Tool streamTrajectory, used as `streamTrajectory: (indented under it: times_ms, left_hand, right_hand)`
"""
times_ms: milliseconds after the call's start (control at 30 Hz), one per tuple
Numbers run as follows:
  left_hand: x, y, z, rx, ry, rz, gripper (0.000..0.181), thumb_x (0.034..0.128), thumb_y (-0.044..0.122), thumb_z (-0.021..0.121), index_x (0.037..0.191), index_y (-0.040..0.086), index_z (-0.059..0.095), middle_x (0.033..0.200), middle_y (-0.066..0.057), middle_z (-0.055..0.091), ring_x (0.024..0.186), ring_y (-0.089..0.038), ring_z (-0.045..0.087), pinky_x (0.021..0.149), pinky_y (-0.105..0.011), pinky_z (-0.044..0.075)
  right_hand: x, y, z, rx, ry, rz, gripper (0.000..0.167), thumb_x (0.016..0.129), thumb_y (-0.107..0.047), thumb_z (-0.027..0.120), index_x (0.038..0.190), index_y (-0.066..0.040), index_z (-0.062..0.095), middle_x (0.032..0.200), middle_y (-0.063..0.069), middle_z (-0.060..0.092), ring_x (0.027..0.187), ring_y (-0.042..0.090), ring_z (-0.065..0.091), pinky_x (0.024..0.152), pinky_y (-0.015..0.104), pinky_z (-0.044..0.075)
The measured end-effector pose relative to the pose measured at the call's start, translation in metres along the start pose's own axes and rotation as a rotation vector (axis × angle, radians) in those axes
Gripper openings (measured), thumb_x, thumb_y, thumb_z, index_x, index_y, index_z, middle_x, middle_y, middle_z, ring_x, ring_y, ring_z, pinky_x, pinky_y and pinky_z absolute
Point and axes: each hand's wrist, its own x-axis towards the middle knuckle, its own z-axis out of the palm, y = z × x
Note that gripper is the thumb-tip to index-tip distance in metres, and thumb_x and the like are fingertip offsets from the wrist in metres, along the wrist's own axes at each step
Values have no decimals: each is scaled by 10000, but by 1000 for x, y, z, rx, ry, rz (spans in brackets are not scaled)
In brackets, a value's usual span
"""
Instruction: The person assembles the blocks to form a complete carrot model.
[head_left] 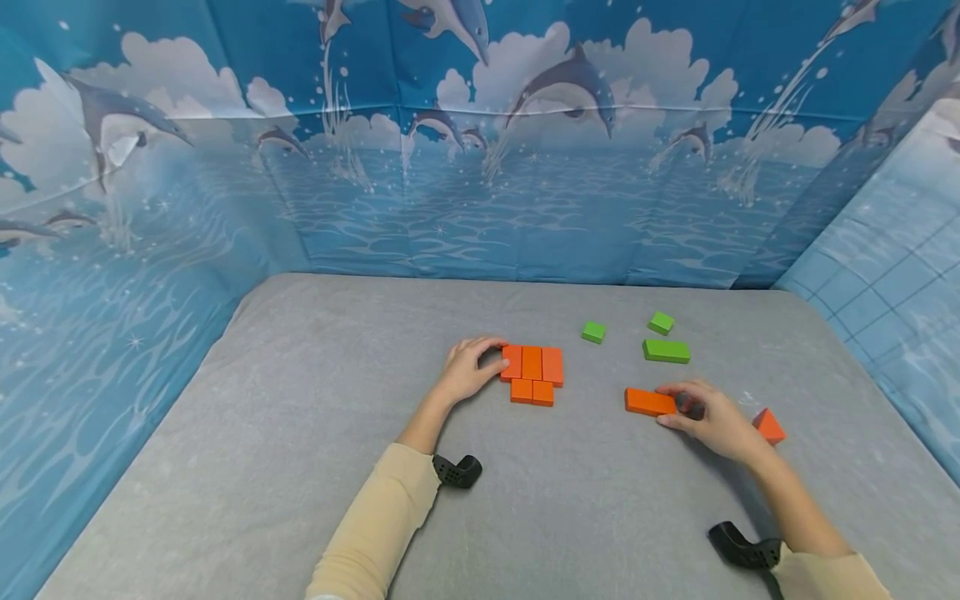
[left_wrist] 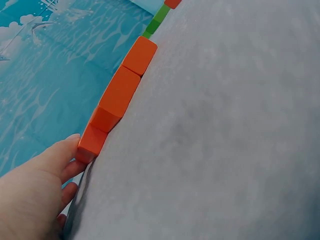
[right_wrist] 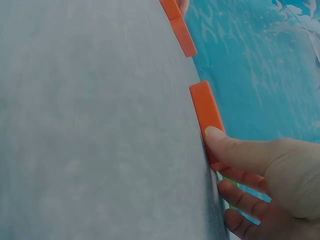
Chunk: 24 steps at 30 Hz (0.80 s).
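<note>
At the left of a flat group of orange blocks (head_left: 531,362), my left hand (head_left: 467,371) touches the outermost long block (head_left: 512,363) with thumb and index finger at its left edge and far corner. In the left wrist view, that thumb and index finger lie against the end of an orange block (left_wrist: 92,142). Three long blocks stand side by side, with two small ones against their near side. To the right, my right hand (head_left: 708,417) pinches a separate long orange block (head_left: 648,402) by its right end. The thumb (right_wrist: 216,134) presses on its near face in the right wrist view.
Behind the right hand lie a long green block (head_left: 666,351) and two small green blocks, one (head_left: 593,332) left and one (head_left: 661,322) farther back. An orange triangular block (head_left: 769,426) sits beside the right wrist. A dolphin-print curtain (head_left: 480,217) borders the grey table (head_left: 300,417).
</note>
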Motion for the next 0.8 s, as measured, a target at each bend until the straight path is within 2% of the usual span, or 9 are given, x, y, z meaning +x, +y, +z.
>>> streamTrajectory:
  times_ms: [200,333,533,800]
  left_hand:
    - [-1,1,-1,5,-1,-7,389,901,336,570,1249,163,561,1301,-27,524,1216,-244,405,1053,-435,201]
    - [-1,1,0,-1,2,3,386,900,330,573,1245,156,564,1297,-35,527,1212,-249,410,1050,-440,204]
    - [-1,1,0,-6,9,15,378,896,313,583,1235,145,571,1286,-42,535,1212,-255,415,1051,-445,201]
    - [-1,2,-1,2,3,1,386,899,333,574,1244,161,564,1295,-26,528,1217,-243,408,1054,-434,203]
  right_hand:
    - [2,-2,1,-28,-5,11,345,768,-158,740,1067,-25,631,1014,131,579,734,134,461,588,244,391]
    - [7,-11,0,-3,-29,26,343,785,-185,726,1076,-33,629,1024,118,578,758,152,451,584,243,391]
    - [20,-37,8,40,-38,-18,342,776,-196,734,1063,-41,632,971,70,593,761,155,469,577,240,388]
    - [37,-76,37,143,-106,-108,314,765,-154,740,1052,-71,643,989,40,588,789,168,483,640,292,426]
